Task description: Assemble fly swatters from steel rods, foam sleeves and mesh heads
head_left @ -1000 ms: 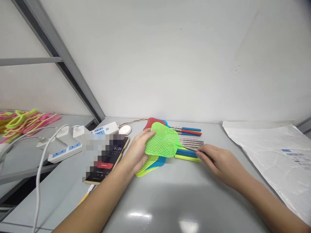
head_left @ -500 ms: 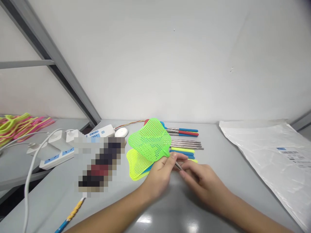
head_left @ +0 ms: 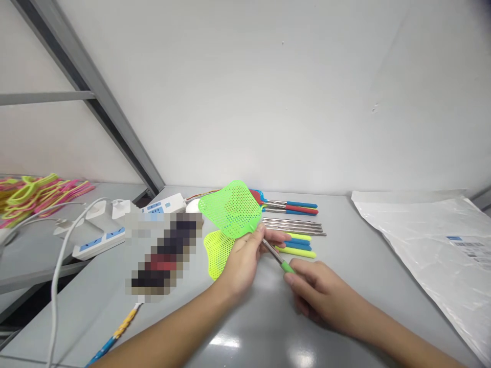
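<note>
A bright green fly swatter point(head_left: 232, 208) is raised over the table, its perforated head up and to the left. My left hand point(head_left: 245, 255) is closed around its neck, where the head joins the metal rod. The green grip at the rod's lower end sits in the closed fingers of my right hand point(head_left: 326, 294), which hide most of it. Under and behind the green head lies a yellow swatter head point(head_left: 217, 255). To the right lie yellow and blue grips point(head_left: 301, 245), several bare metal rods point(head_left: 295, 225), and swatters with blue and red handles point(head_left: 301, 208).
A white plastic mailer point(head_left: 414, 240) covers the table's right side. On the left are power strips point(head_left: 99, 245) with white cables, a pixelated object point(head_left: 164, 260) and a patterned cord point(head_left: 115, 335). Pink and yellow items point(head_left: 42, 197) are heaped at far left. A wall point(head_left: 284, 102) closes the back.
My right hand has moved down and away from my left, so more metal rod and the green grip now show. The swatter head has shifted slightly up and left.
</note>
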Tool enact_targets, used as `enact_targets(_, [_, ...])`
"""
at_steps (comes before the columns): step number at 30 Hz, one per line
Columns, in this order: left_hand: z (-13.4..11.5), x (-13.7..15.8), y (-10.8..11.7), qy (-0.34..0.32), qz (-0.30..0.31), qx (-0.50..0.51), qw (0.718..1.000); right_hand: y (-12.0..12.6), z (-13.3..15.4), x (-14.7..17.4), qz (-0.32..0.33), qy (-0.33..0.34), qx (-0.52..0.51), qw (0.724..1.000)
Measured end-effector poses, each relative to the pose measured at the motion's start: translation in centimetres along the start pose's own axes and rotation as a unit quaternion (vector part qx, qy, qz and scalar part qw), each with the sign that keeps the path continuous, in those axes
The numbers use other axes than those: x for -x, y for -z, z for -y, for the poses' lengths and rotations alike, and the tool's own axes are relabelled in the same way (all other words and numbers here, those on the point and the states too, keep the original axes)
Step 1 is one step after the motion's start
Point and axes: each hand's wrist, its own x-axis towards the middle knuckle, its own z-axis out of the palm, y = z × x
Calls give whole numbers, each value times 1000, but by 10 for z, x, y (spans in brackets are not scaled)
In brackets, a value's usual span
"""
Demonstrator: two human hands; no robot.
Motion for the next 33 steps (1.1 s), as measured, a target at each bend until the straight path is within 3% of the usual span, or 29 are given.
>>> enact_targets(13, [-20,-9,9,-76,-84,49,992,8,10,7,48,-14,25,998])
enact_targets(22, [-2,8,-4,13,101,-76,992,2,6,7,31,31,10,999])
enact_targets(26, [-7,14,-8,49,152,-111,981,1,4,7,51,3,-75,996])
enact_targets(30, [-11,16,-10,84,173,-118,974,-2,1,6,62,-39,-159,985])
enact_targets(33, [-10,16,-10,80,144,-122,979,-1,0,4,62,-40,-156,985])
